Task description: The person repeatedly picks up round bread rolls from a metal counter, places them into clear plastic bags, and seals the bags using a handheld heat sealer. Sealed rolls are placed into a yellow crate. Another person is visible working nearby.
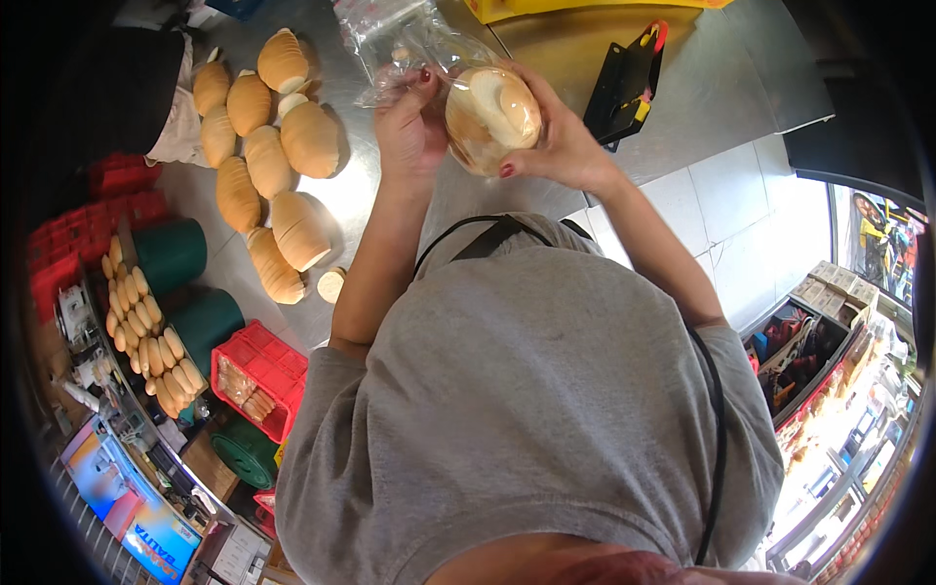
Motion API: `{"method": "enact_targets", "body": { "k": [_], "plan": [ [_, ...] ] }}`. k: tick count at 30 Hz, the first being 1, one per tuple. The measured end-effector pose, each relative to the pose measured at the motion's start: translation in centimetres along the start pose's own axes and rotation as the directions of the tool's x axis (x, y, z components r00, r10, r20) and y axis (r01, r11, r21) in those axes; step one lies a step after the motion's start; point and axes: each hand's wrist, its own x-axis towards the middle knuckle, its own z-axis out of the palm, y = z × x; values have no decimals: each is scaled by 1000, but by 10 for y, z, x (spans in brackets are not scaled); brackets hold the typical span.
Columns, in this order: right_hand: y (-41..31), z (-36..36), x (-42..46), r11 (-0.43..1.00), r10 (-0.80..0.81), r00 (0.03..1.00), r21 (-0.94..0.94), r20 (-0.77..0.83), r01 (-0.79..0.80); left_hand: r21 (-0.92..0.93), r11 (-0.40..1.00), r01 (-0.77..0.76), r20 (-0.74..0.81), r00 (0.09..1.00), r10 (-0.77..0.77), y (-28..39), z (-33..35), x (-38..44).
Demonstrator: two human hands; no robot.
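A clear plastic bag [457, 55] with bread [491, 117] inside hangs between my hands above the steel table. My left hand [411, 126] pinches the gathered plastic on the bag's left side. Around the bread's right side curls my right hand [559, 135], its thumb below and its fingers partly hidden behind. The bread's pale cut face shows through the film. Several scored loaves [311, 139] lie loose on the steel table [453, 201] to the left, with a small round bread end [331, 285] near my left forearm.
A black metal bag-neck tape sealer [621, 91] stands right of my right hand. Beyond it is a yellow tray [585, 7]. Another person's dark sleeve [110, 95] reaches in at upper left. Lower left are a red crate [270, 365], green bins [172, 248] and stacked rolls [139, 307].
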Motion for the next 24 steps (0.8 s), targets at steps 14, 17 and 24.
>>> {"method": "enact_targets", "body": {
  "k": [14,17,24],
  "plan": [
    [39,-41,-26,603,345,928,724,140,-334,441,840,-317,-27,931,365,74,-19,-1],
    [32,-37,-22,606,378,906,689,188,-396,762,645,-56,-2,996,89,102,36,-11],
    [11,-31,-5,767,228,948,558,224,-317,936,310,167,-28,912,-409,111,41,3]
  ]
}}
